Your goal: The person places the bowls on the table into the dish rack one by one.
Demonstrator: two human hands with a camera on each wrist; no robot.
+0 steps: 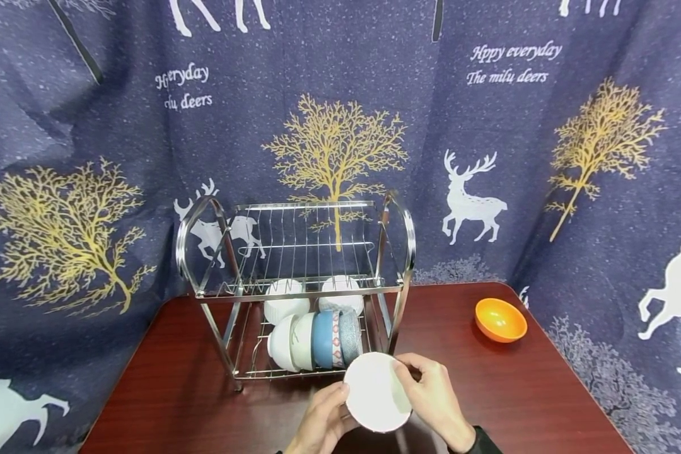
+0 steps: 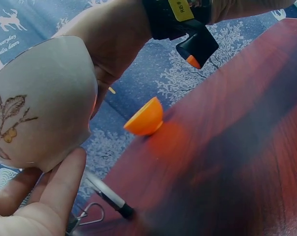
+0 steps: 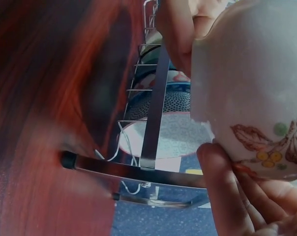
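Observation:
A white bowl [image 1: 377,392] is held in front of the dish rack, its round mouth facing the head camera. My left hand [image 1: 322,419] grips its left side, thumb at the rim. On the opposite side my right hand [image 1: 434,394] pinches the rim. Painted leaves and a yellow fruit show on the bowl's outer wall [image 2: 45,108] in the left wrist view. In the right wrist view, the fingers [image 3: 220,187] of my right hand lie against the wall near the bowl's foot.
A two-tier metal dish rack [image 1: 301,294] stands behind the hands. Several bowls, among them a blue bowl [image 1: 321,340] and a grey dotted bowl [image 1: 350,334], stand on edge on its lower shelf. An orange bowl [image 1: 500,320] sits on the dark red table [image 1: 488,397] at right.

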